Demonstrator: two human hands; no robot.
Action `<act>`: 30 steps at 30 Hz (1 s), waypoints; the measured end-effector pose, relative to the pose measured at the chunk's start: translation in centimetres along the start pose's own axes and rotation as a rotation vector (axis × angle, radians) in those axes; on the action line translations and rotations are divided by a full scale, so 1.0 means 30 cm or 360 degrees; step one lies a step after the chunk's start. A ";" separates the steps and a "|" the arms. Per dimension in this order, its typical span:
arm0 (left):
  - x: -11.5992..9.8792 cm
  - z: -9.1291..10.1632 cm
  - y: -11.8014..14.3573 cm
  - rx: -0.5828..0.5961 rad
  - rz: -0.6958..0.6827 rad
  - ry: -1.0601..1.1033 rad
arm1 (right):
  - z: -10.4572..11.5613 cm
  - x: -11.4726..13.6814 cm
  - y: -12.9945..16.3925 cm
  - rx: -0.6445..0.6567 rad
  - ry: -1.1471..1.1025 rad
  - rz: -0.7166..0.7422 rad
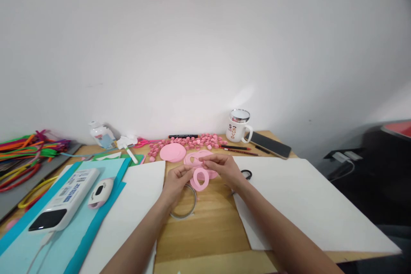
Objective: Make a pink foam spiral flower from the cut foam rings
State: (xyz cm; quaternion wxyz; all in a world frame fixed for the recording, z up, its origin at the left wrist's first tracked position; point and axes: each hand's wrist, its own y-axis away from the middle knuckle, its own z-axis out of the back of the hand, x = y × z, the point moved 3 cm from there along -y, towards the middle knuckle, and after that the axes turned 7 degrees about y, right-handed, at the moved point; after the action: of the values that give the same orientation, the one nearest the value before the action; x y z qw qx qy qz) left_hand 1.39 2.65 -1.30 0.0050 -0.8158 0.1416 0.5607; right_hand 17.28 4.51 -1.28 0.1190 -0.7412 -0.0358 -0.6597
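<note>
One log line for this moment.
left hand: pinching pink ring | right hand: just above it, grip unclear | near left hand: grey ring | beyond: pink discs, small pink pieces

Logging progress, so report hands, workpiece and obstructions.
Left hand pinching pink paper ring. Right hand close above it. Grey tape roll partly hidden by left hand, possibly in the way.

Both hands [175, 182] [225, 168] pinch looped pink paper [201, 188] (white mug [235, 131] beyond).

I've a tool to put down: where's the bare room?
Bare wood lies between the white sheets, nearer than the grey ring; the right sheet is mostly free outside the right forearm. Toward the wall it's crowded: pink rolls, discs, mug.
</note>
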 end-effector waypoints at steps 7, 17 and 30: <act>-0.003 -0.004 0.005 -0.0026 0.0002 0.0012 | 0.007 -0.013 -0.004 -0.0075 -0.0030 -0.0017; -0.004 0.000 0.003 -0.0026 0.0018 -0.0006 | -0.005 0.002 0.000 -0.0019 0.0000 0.0005; -0.003 -0.008 0.007 0.0043 0.0033 0.0025 | 0.002 -0.019 -0.005 0.0004 -0.0060 -0.0043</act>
State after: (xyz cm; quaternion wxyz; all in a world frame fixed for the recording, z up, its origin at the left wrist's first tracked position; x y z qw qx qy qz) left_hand 1.52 2.44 -1.10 0.0090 -0.8185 0.1576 0.5524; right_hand 17.25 4.71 -1.83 0.1102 -0.7529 -0.0489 -0.6471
